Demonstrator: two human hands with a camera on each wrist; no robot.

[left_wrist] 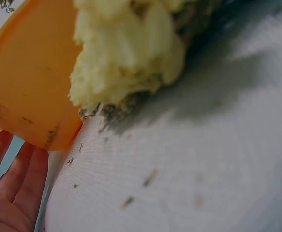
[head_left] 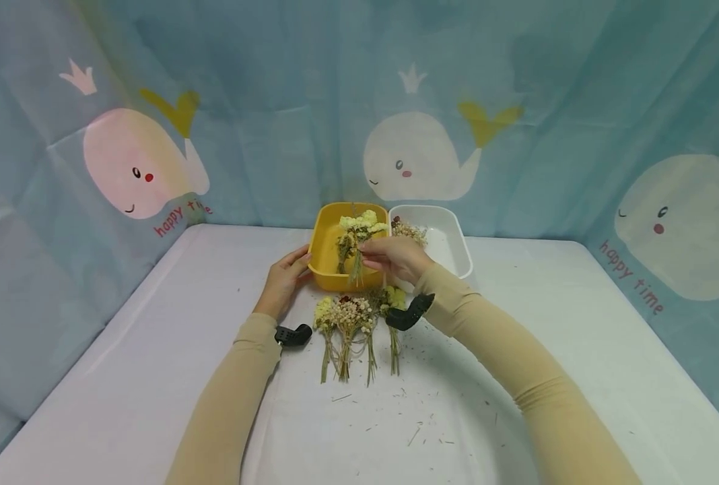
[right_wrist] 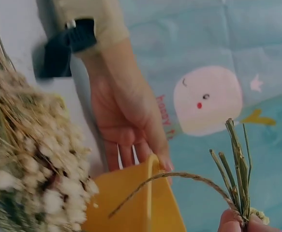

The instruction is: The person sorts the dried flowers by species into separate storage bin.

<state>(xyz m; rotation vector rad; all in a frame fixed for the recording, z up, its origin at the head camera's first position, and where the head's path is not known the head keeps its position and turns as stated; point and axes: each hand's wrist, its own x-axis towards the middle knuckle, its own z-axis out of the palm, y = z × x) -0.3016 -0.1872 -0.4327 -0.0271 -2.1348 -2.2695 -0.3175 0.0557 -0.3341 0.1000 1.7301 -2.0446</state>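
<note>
My right hand (head_left: 398, 257) pinches the tied stems of a small dried flower bouquet (head_left: 359, 225) with pale yellow heads, over the yellow bin (head_left: 320, 266). In the right wrist view a loose end of twine (right_wrist: 189, 175) curves away from its stems (right_wrist: 238, 169). My left hand (head_left: 283, 279) rests against the left side of the yellow bin, its fingers (left_wrist: 22, 171) fairly straight along the outer wall. Several more dried flower bouquets (head_left: 349, 320) lie on the table in front of the bin. Another bunch, partly hidden, is inside the yellow bin.
A white bin (head_left: 453, 246) stands against the yellow bin's right side, with dried flowers (head_left: 409, 231) in its left part. Bits of stem and crumbs (head_left: 417, 434) are scattered on the white table (head_left: 153, 377). A blue whale-print curtain (head_left: 262, 135) hangs behind and at both sides.
</note>
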